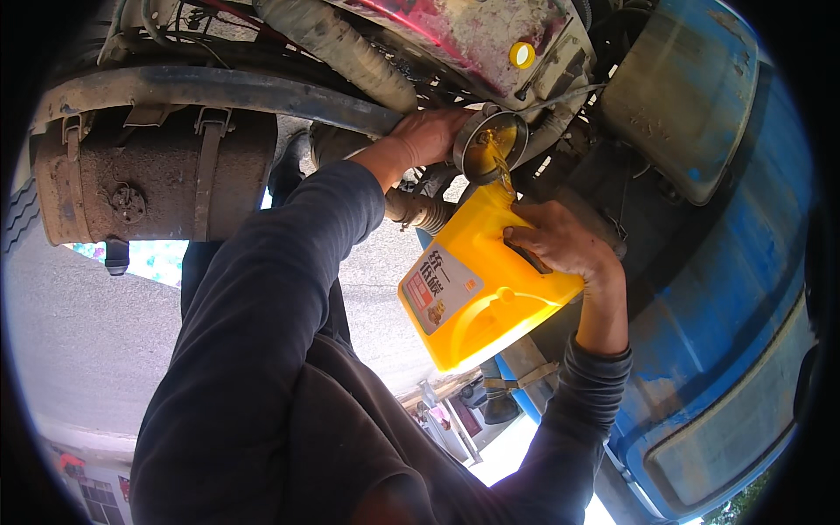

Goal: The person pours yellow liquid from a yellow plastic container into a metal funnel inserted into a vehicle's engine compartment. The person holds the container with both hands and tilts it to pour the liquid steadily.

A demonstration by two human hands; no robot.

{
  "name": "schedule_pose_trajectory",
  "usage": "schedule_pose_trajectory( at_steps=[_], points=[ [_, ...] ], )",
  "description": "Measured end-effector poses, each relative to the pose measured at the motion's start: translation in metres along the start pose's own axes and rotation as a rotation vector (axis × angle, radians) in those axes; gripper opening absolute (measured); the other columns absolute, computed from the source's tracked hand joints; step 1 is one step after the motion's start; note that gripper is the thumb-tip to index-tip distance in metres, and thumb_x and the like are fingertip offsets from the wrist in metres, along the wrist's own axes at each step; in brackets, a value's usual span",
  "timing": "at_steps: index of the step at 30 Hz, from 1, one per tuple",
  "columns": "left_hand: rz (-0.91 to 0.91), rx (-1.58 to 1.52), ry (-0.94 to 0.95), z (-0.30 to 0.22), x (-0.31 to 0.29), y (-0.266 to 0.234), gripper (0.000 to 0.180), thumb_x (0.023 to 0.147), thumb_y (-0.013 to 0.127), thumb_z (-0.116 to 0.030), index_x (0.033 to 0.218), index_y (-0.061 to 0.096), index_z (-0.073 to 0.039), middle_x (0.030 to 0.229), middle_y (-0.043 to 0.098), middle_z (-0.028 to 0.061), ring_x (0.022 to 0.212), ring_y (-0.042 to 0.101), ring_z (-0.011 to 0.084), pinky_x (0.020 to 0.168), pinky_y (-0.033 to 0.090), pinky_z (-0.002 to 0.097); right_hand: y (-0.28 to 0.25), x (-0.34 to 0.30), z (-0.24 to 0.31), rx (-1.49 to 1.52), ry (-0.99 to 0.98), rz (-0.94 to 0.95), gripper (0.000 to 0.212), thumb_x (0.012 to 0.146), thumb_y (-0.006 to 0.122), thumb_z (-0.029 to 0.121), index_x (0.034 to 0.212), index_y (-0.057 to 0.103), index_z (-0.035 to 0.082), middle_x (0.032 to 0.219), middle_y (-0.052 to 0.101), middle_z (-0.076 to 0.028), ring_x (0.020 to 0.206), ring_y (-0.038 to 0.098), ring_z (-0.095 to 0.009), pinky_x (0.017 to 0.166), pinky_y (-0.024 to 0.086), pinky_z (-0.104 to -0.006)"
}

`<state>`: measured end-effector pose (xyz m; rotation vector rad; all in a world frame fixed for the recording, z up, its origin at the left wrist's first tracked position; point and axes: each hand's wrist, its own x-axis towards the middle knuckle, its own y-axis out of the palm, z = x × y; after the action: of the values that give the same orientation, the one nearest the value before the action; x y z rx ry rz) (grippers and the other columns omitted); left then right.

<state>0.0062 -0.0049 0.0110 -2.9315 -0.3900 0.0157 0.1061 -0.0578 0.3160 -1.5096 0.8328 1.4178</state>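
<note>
My right hand (564,241) is closed around the handle of a yellow plastic oil jug (481,262) with a pale label. The jug is tilted, its mouth lowered over a round metal funnel (469,136). Golden oil (501,168) runs from the jug into the funnel and wets its inside. At the funnel's left side, my left hand (429,137) grips it; the fingertips are partly hidden behind its rim. What the funnel's lower end sits in cannot be seen. A yellow cap (522,55) lies on the grimy engine cover (464,39) beyond the funnel.
A blue truck cab (700,289), tipped over, fills the right side. A rusty strapped tank (166,175) hangs under a frame rail (219,90) at left. A dirty corrugated hose (341,52) crosses near the left hand. Grey pavement (87,341) lies below.
</note>
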Motion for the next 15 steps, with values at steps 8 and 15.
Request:
schedule_pose_trajectory(
  at_steps=[8,15],
  points=[
    [-0.031,-0.002,0.025,0.004,0.0,0.004,0.052,0.09,0.074,-0.028,0.138,0.058,-0.016,0.133,0.067,0.0115,0.119,0.067,0.0349,0.098,0.057,0.0456,0.002,0.002,-0.004,0.002,-0.012,-0.011,0.03,0.096,0.064,0.023,0.107,0.072,-0.004,0.077,0.067,-0.021,0.069,0.07,-0.03,0.062,0.055,-0.0393],
    [-0.009,-0.008,0.023,0.004,0.001,0.003,0.053,0.09,0.074,-0.027,0.139,0.058,-0.016,0.134,0.067,0.0107,0.119,0.067,0.0347,0.098,0.057,0.0463,0.016,-0.015,-0.011,-0.082,-0.163,-0.182,0.032,0.098,0.065,0.025,0.112,0.071,-0.003,0.091,0.073,-0.024,0.077,0.072,-0.04,0.073,0.057,-0.0434]
  ],
)
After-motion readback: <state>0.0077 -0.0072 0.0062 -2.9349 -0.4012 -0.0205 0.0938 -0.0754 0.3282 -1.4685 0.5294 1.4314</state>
